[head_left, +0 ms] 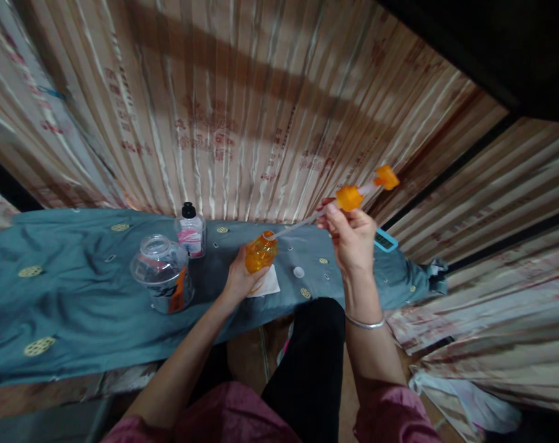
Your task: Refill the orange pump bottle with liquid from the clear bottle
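My left hand [242, 277] is wrapped around a see-through orange bottle [260, 255], uncapped and tilted a little to the right. In my right hand [353, 237] is an orange pump head [349, 198] with a pale stem and an orange top piece. Its long whitish dip tube [302, 223] slants down left to the bottle's mouth; whether the tip is inside or just at the rim I cannot tell. Partly behind my left fingers, a white paper or cloth square [268, 283] lies under the bottle.
A clear wide jar [159, 274] with an orange label and a clear bottle [191, 234] with a black cap stand left on the green cloth [90, 295]. A small pale disc [298, 272] lies right of the bottle. A blue-framed device [385, 240] is behind my right wrist. Curtains [242, 111] hang behind.
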The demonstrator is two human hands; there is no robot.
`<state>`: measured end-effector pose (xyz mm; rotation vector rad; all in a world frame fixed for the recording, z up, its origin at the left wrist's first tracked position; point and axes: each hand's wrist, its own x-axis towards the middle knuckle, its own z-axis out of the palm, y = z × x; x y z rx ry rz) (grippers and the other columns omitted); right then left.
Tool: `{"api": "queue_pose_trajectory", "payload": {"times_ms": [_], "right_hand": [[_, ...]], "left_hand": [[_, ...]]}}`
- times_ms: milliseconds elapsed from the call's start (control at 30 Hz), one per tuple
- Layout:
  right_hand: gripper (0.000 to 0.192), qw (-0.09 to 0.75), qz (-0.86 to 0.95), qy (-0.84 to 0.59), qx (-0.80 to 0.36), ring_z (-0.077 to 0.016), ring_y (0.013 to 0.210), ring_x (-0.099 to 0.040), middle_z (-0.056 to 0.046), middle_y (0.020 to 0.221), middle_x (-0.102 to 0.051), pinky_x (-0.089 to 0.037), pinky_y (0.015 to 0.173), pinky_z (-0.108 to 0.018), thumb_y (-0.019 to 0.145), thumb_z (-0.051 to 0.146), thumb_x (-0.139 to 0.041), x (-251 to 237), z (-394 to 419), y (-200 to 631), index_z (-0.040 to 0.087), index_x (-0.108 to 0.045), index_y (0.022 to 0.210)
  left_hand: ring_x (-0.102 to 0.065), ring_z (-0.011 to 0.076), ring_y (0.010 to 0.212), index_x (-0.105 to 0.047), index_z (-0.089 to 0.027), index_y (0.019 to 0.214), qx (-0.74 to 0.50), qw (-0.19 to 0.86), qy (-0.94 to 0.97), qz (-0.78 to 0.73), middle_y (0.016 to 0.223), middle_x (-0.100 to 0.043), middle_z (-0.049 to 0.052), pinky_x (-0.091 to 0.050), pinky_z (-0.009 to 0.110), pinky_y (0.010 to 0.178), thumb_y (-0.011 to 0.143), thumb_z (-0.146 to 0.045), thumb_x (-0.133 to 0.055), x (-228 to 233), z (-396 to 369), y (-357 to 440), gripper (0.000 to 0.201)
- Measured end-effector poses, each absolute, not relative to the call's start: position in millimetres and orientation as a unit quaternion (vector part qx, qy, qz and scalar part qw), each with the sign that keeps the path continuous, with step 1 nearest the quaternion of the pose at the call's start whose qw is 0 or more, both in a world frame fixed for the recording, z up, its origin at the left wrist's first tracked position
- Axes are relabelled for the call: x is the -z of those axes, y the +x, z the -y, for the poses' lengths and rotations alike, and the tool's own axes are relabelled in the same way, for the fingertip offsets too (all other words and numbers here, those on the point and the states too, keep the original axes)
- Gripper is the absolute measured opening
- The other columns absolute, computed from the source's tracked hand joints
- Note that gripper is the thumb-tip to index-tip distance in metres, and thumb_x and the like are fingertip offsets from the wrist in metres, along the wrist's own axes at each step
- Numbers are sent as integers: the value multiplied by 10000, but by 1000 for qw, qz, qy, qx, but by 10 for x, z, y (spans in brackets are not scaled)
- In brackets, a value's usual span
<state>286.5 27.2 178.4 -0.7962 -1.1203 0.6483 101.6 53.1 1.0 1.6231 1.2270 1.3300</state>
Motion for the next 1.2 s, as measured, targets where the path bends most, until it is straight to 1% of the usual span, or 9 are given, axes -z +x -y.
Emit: {"api": "queue_pose_trajectory", "payload": {"times_ms": [200, 333, 433, 600, 667, 800, 900, 1067, 1200], "right_hand": [[265, 612, 584, -402, -351, -238, 838, -755, -5, 813, -821, -586, 877, -409, 645, 433, -924, -1252, -630, 2571, 221, -815, 761], [295, 562, 623, -404, -363, -258, 1066, -739, -55, 1023, -810, -542, 1009, -513, 790, 438, -859, -905, -682, 2511, 178, -770, 895], [376, 551, 627, -414, -363, -280, 1183, -701, -78, 1183, -788, -505, 1082, -513, 769, 471, -854, -746, -643, 2539, 205, -763, 1019], [603, 533, 634, -424, -368, -294, 1276, -660, -76, 1327, -744, -470, 1135, -458, 706, 519, -862, -724, -585, 2623, 261, -707, 1228], [599, 518, 647, -419, -371, -290, 1274, -658, -66, 1327, -741, -459, 1144, -448, 708, 519, -863, -804, -595, 2646, 265, -710, 1228], [476, 474, 673, -408, -395, -282, 1101, -722, -29, 1089, -810, -499, 1091, -449, 665, 548, -889, -994, -672, 2659, 254, -770, 1021], [469, 446, 683, -392, -425, -263, 1005, -743, -24, 981, -814, -549, 1008, -440, 655, 604, -877, -1048, -735, 2660, 234, -757, 918], [470, 431, 693, -371, -443, -235, 966, -756, -54, 1001, -804, -570, 958, -477, 772, 593, -825, -983, -745, 2681, 185, -728, 983], [430, 452, 694, -383, -409, -233, 972, -740, -45, 1000, -788, -553, 971, -481, 799, 570, -811, -914, -696, 2662, 191, -717, 979]], "left_hand": [[-727, 283, 1131, -569, -222, 1260, -522, 383, 618, -446, 1232, -746, 73, -576, 453, 1025, 674, -343, -836, -24, -555, 983, 655], [-732, 275, 1112, -567, -221, 1262, -523, 395, 616, -437, 1217, -751, 66, -581, 451, 1014, 673, -344, -833, 8, -568, 974, 658], [-729, 277, 1117, -566, -217, 1265, -528, 405, 612, -428, 1222, -746, 74, -579, 453, 1018, 674, -328, -835, 22, -568, 971, 659], [-729, 284, 1115, -570, -226, 1283, -528, 405, 618, -419, 1216, -747, 71, -587, 459, 1003, 686, -305, -832, 26, -565, 973, 657], [-729, 283, 1115, -570, -224, 1288, -527, 405, 619, -418, 1208, -749, 70, -586, 463, 1007, 692, -307, -831, 32, -563, 977, 656], [-715, 291, 1151, -565, -215, 1306, -532, 404, 618, -415, 1258, -731, 88, -563, 490, 1051, 693, -318, -839, 63, -565, 988, 679], [-702, 301, 1189, -560, -207, 1320, -537, 407, 614, -411, 1300, -714, 106, -548, 502, 1079, 694, -326, -842, 84, -571, 988, 697], [-701, 304, 1195, -561, -196, 1305, -539, 410, 615, -403, 1301, -714, 116, -539, 506, 1093, 686, -326, -852, 86, -570, 980, 697], [-706, 302, 1188, -565, -205, 1299, -542, 415, 612, -399, 1284, -722, 106, -543, 510, 1091, 689, -315, -851, 81, -560, 995, 682]]}}
